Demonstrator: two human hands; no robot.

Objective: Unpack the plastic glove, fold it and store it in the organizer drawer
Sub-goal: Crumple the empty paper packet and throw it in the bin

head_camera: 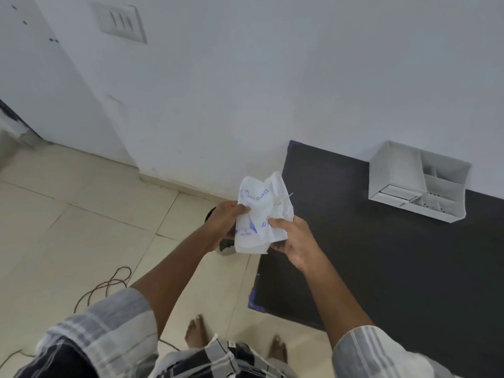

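Note:
A crumpled white glove packet (260,211) with blue print is held in the air between both hands, just left of the black table. My left hand (225,221) grips its left edge. My right hand (293,241) pinches its lower right side. The white organizer (417,181) stands on the black table (381,255) against the wall at the right, with a small drawer at its lower left and open compartments. No bare glove is visible outside the packet.
A small round bin (225,248) sits on the tiled floor below my hands, mostly hidden. A dark cable (109,285) lies looped on the floor at the left. My bare feet (195,334) stand near the table's corner.

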